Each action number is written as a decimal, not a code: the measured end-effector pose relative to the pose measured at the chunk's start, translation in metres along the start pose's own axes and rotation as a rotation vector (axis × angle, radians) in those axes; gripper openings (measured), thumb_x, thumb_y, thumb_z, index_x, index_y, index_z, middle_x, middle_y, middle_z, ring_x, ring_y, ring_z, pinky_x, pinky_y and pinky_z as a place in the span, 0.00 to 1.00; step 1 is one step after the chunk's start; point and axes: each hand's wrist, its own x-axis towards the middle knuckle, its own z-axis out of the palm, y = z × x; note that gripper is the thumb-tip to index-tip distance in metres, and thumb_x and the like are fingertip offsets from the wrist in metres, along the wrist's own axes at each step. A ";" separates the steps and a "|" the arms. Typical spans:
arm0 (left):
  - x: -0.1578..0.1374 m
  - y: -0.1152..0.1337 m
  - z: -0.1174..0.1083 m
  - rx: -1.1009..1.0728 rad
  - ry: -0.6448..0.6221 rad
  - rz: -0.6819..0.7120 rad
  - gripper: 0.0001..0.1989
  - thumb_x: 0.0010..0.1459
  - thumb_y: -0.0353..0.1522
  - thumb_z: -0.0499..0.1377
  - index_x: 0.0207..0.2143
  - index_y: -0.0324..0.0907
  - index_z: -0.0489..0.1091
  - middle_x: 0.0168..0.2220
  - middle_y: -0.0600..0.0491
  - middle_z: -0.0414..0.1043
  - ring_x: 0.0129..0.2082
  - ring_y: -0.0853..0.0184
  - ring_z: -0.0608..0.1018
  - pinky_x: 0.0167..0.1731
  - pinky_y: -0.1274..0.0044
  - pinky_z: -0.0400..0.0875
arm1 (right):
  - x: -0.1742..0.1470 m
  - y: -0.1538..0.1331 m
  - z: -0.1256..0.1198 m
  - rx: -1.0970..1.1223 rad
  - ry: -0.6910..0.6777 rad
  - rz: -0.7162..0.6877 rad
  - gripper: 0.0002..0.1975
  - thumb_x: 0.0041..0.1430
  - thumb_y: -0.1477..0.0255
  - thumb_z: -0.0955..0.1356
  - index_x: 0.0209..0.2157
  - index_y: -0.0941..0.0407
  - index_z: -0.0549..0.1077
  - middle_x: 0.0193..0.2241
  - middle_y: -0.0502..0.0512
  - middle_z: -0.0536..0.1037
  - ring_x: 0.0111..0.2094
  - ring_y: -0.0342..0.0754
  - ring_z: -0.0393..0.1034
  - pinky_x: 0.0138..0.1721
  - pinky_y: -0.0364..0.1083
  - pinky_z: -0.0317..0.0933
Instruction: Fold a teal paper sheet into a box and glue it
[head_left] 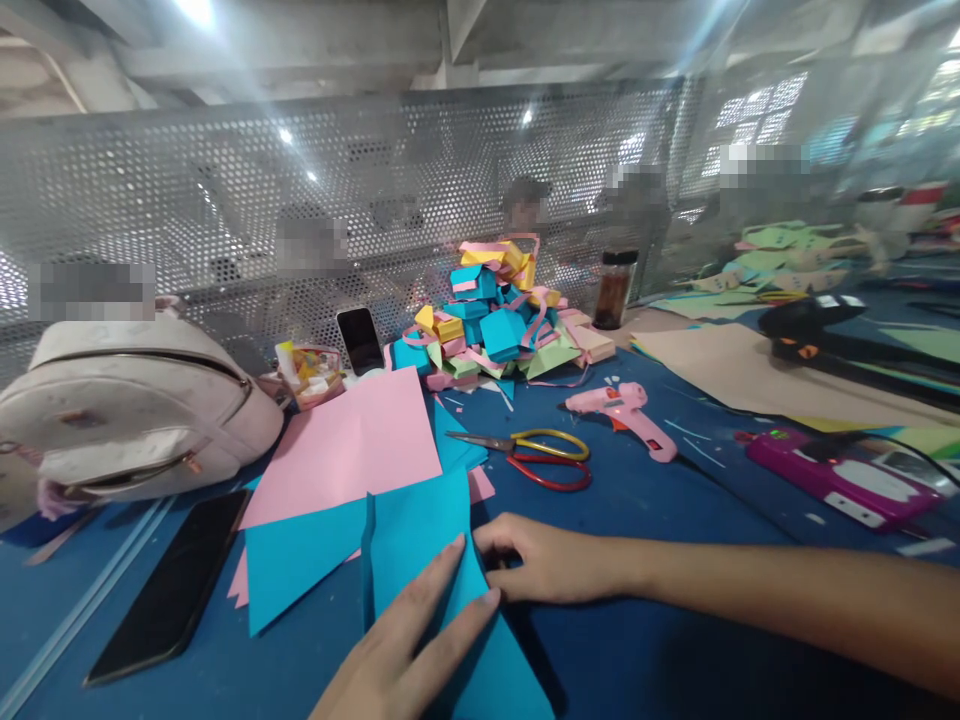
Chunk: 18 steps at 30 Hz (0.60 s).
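A blue sheet of paper (420, 510) with a raised fold along its left side lies in front of me. My left hand (397, 650) rests on it, fingers stretched and apart. At the sheet's right edge is my right hand (540, 560), its fingers curled and closed on that edge; the fingertips are partly hidden. Beneath and beyond lie a pink sheet (352, 445) and another blue sheet (292, 550). Scissors (517, 450) with one yellow and one red handle lie just past my right hand, near a pink glue gun (622, 408).
A heap of folded paper pieces (502, 330) stands by the perforated metal screen (420, 150). A pale backpack (142, 400) and a dark phone (169, 590) are at left. A purple power strip (840, 480), a lidded jar (616, 290) and a black stapler-like tool (817, 330) are at right.
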 end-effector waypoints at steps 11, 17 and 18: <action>-0.005 -0.019 0.015 0.108 0.065 0.129 0.28 0.68 0.40 0.47 0.68 0.46 0.47 0.71 0.42 0.36 0.66 0.50 0.59 0.53 0.63 0.68 | 0.000 -0.011 0.002 -0.028 -0.047 -0.053 0.05 0.56 0.78 0.66 0.30 0.60 0.75 0.29 0.48 0.74 0.29 0.41 0.61 0.32 0.40 0.57; -0.006 -0.016 0.016 0.146 0.107 0.157 0.27 0.69 0.39 0.46 0.68 0.46 0.48 0.71 0.41 0.38 0.65 0.49 0.59 0.52 0.61 0.69 | -0.001 -0.006 0.002 -0.087 -0.019 -0.030 0.03 0.55 0.77 0.66 0.30 0.61 0.73 0.28 0.48 0.71 0.28 0.41 0.59 0.30 0.40 0.56; -0.005 -0.015 0.016 0.152 0.108 0.158 0.27 0.69 0.40 0.46 0.68 0.47 0.48 0.71 0.41 0.38 0.66 0.49 0.58 0.52 0.61 0.69 | -0.001 -0.004 0.003 -0.096 -0.012 -0.021 0.04 0.56 0.77 0.66 0.29 0.61 0.72 0.27 0.48 0.70 0.28 0.41 0.59 0.29 0.40 0.55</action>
